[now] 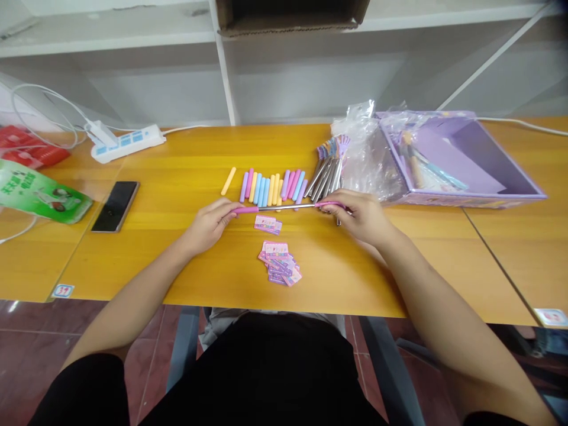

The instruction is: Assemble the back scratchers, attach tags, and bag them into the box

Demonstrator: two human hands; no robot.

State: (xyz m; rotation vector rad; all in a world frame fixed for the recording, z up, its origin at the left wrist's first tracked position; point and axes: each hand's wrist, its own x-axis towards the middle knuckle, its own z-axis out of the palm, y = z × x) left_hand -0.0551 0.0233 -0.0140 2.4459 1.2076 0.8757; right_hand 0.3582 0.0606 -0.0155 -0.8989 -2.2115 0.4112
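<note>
My left hand [213, 223] is closed on the pink handle end of a back scratcher [288, 207] with a thin metal rod. Its pink far end sits between the closed fingers of my right hand [361, 216], so the rod lies level between both hands. Just beyond it, several handle sleeves [266, 189] in pink, purple, blue and yellow form a row on the table. Near my right hand lies a bundle of metal rods [326, 177] with coloured claw-shaped heads. Small printed cards [278, 263] are piled in front of me, with a smaller stack [265, 222] below the rod.
A purple box [479, 195] holding a few items stands at right, beside crumpled clear plastic bags [366, 160]. To the left are a phone [115, 206], a green package [42, 192], a power strip [128, 144] and a red packet [31, 148]. Shelves rise behind the table.
</note>
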